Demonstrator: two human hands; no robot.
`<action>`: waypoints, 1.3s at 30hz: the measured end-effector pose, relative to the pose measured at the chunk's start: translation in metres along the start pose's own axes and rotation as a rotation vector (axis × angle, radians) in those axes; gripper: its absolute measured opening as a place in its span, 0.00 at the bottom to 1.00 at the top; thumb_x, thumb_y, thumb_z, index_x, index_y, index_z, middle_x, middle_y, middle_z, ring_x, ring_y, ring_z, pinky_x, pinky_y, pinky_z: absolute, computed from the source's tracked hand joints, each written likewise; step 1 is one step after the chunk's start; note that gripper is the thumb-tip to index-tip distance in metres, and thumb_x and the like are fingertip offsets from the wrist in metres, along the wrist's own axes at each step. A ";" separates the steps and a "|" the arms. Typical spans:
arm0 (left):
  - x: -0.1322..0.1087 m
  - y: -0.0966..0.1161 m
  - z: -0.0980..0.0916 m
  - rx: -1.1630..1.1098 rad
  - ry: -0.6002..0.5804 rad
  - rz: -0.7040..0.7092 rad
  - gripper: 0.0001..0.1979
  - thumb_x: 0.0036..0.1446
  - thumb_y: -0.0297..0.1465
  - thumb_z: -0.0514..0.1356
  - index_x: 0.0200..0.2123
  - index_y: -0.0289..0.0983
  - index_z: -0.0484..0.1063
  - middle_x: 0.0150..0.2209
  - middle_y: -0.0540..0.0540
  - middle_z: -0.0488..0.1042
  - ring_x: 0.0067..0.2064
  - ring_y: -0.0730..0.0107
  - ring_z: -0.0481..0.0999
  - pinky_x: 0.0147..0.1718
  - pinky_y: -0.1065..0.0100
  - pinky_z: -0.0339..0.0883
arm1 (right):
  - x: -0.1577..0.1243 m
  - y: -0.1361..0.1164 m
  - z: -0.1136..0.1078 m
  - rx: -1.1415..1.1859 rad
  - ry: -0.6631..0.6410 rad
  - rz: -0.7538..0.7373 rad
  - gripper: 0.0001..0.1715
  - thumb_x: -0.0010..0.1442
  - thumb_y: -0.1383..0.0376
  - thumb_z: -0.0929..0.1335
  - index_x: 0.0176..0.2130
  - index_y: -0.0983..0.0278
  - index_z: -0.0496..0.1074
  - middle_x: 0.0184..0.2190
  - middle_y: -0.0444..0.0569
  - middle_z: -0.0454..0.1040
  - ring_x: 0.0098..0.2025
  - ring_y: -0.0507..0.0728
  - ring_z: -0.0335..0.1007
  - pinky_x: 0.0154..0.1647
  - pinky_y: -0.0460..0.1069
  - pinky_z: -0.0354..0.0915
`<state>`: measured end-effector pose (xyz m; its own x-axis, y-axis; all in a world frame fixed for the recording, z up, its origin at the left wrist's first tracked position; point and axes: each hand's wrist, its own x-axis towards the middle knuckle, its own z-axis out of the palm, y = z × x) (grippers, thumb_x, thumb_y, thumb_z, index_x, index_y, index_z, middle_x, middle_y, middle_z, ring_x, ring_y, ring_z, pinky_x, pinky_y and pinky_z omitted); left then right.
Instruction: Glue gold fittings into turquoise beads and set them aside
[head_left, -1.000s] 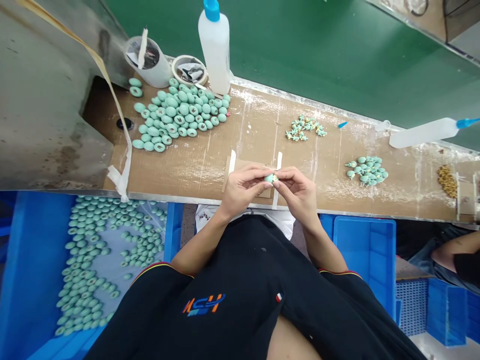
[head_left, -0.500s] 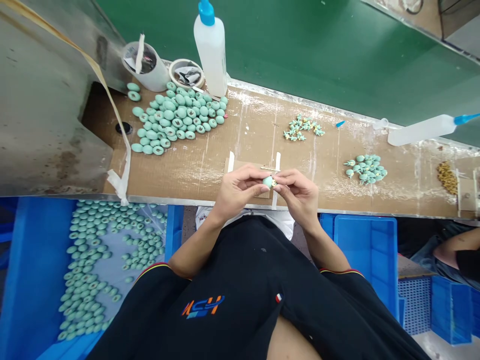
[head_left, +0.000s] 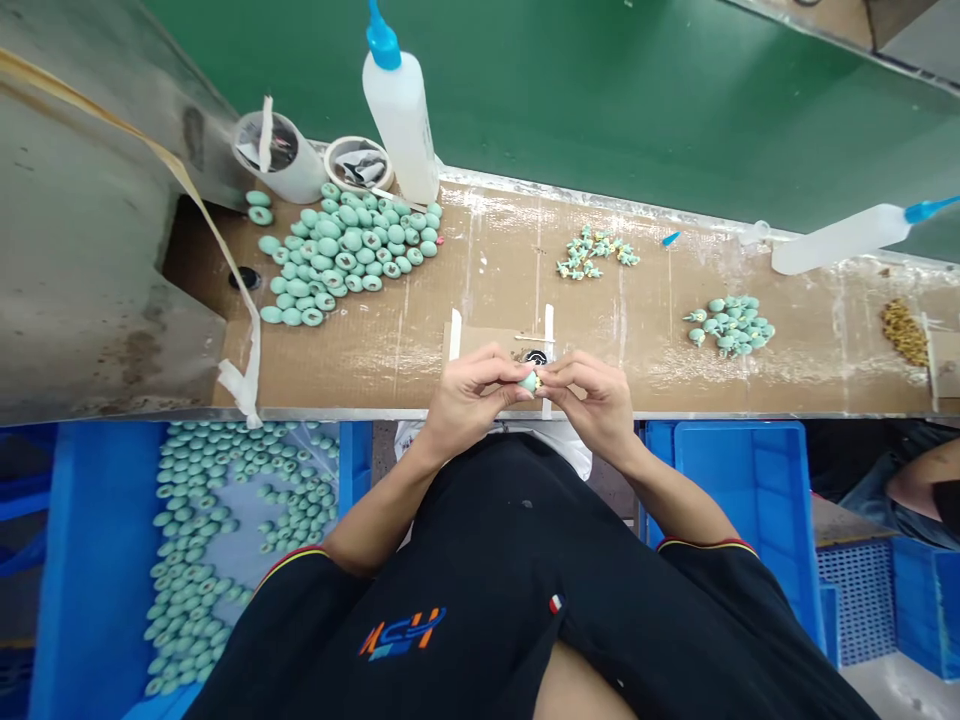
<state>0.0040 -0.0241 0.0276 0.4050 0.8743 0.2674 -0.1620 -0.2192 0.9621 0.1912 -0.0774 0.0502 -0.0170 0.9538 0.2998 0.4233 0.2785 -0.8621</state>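
Observation:
Between both hands, close to the bench's front edge, is a mint-green egg-shaped piece (head_left: pixel 529 382). My left hand (head_left: pixel 474 397) pinches its rounded end between thumb and fingertips. At its other end my right hand (head_left: pixel 591 398) is closed on a small yellow-and-green part (head_left: pixel 538 380), mostly hidden by the fingers. The two parts touch; whether they are fixed together I cannot tell. Just beyond the fingertips a round black-and-white item (head_left: pixel 535 357) rests on a cardboard pad (head_left: pixel 487 341) with white tape strips and a thin stick (head_left: pixel 534 339).
Many hollow green pieces (head_left: pixel 349 240) lie at the left under a glue bottle (head_left: pixel 405 130). Small yellow-green parts (head_left: pixel 592 252) and joined-looking pieces (head_left: pixel 731 326) lie to the right, near another bottle (head_left: pixel 840 240). Blue bins (head_left: pixel 739 500) stand below; a co-worker's arm (head_left: pixel 926 480) shows at far right.
Both hands have come slightly nearer the bench edge with the egg-shaped piece, uncovering the round black-and-white item. The right fingers have closed further over the small part. The camera view has shifted a little.

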 end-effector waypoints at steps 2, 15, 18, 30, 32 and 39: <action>0.000 -0.002 0.001 0.012 0.014 -0.008 0.08 0.58 0.38 0.74 0.38 0.41 0.86 0.33 0.47 0.78 0.35 0.71 0.79 0.35 0.69 0.76 | 0.002 0.002 -0.001 0.037 -0.006 0.008 0.08 0.67 0.60 0.76 0.34 0.58 0.80 0.35 0.46 0.82 0.38 0.57 0.81 0.42 0.53 0.77; 0.005 -0.001 0.018 -0.239 0.026 -0.300 0.16 0.52 0.41 0.77 0.39 0.38 0.84 0.37 0.44 0.84 0.38 0.65 0.85 0.39 0.66 0.82 | 0.002 0.003 -0.022 -0.184 -0.045 -0.105 0.08 0.67 0.61 0.73 0.47 0.55 0.79 0.41 0.48 0.82 0.41 0.58 0.79 0.44 0.54 0.77; 0.006 -0.008 0.001 -0.049 0.131 -0.328 0.14 0.53 0.40 0.75 0.39 0.38 0.83 0.37 0.44 0.84 0.38 0.64 0.85 0.39 0.65 0.81 | -0.002 0.045 -0.042 -0.292 0.167 0.043 0.09 0.63 0.60 0.73 0.44 0.58 0.78 0.39 0.49 0.81 0.39 0.58 0.77 0.43 0.54 0.76; -0.008 -0.061 -0.097 0.663 0.638 -0.384 0.09 0.56 0.34 0.64 0.40 0.39 0.77 0.42 0.42 0.76 0.37 0.60 0.78 0.42 0.56 0.77 | -0.053 0.195 -0.150 -0.749 0.771 0.684 0.15 0.56 0.61 0.68 0.44 0.63 0.71 0.41 0.56 0.76 0.41 0.63 0.73 0.54 0.62 0.71; 0.002 -0.063 -0.105 0.757 0.640 -0.351 0.09 0.57 0.32 0.63 0.41 0.39 0.77 0.43 0.41 0.74 0.40 0.56 0.78 0.45 0.52 0.77 | -0.053 0.202 -0.151 -0.761 0.784 0.676 0.16 0.57 0.62 0.68 0.45 0.64 0.70 0.42 0.57 0.74 0.43 0.64 0.73 0.56 0.64 0.70; 0.046 -0.074 -0.116 0.885 0.681 -0.366 0.13 0.55 0.25 0.61 0.45 0.38 0.76 0.50 0.39 0.72 0.44 0.55 0.79 0.56 0.50 0.74 | -0.060 0.204 -0.148 -0.771 0.850 0.592 0.28 0.55 0.61 0.70 0.54 0.66 0.69 0.53 0.65 0.68 0.56 0.70 0.69 0.60 0.67 0.69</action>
<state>-0.0696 0.0825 -0.0375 -0.3102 0.9400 0.1417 0.6548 0.1032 0.7487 0.4128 -0.0948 -0.0836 0.8096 0.4594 0.3653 0.5840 -0.5674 -0.5806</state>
